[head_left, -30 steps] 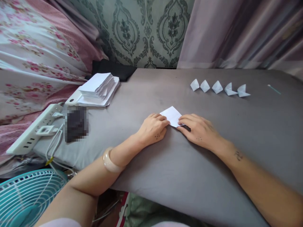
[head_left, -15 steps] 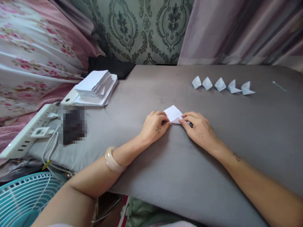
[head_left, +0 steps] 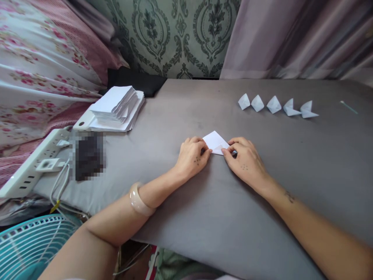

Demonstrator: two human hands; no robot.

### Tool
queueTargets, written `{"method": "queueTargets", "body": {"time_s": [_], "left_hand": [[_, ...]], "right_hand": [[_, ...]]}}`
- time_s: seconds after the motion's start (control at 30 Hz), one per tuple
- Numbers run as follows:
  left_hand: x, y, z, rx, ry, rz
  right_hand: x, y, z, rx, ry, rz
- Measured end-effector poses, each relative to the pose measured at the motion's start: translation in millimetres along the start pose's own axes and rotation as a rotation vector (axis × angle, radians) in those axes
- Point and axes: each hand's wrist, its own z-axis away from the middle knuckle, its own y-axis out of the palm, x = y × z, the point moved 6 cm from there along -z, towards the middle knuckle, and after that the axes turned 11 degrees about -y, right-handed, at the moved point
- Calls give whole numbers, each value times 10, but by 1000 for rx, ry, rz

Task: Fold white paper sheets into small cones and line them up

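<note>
A small white sheet of paper [head_left: 215, 140], partly folded, lies on the grey-covered table [head_left: 163, 128] between my hands. Its far corner points away from me, and a fold runs along its near edge. My left hand [head_left: 194, 153] pinches the left corner between thumb and fingers. At the right side, my right hand [head_left: 243, 159] grips the paper, with the thumb on the near fold and the curled fingers behind. Both side corners are partly covered by my fingers. Several folded white paper pieces [head_left: 274, 105] stand in a row farther back on the right.
A stack of white paper [head_left: 112, 103] sits at the back left, beside a black cloth [head_left: 136, 81]. In front of it are a white power strip [head_left: 35, 167] with cables and a blurred dark object [head_left: 89, 155]. A thin cotton swab [head_left: 349, 107] lies far right; a teal fan [head_left: 37, 245] stands lower left.
The near edge of the paper has been turned up into a fold. My right thumb has moved onto that fold, while my left hand keeps its corner. The view has shifted slightly.
</note>
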Motion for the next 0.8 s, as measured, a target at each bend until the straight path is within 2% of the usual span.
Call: {"method": "queueTargets", "body": {"time_s": [0.47,0.8], "left_hand": [[28,36,-49,24,-68,10],[42,51,-59,48,-53,-48]], "right_hand": [[-40,31,-53,30,9,8],[-69,40,-59,45,38,-9]]}}
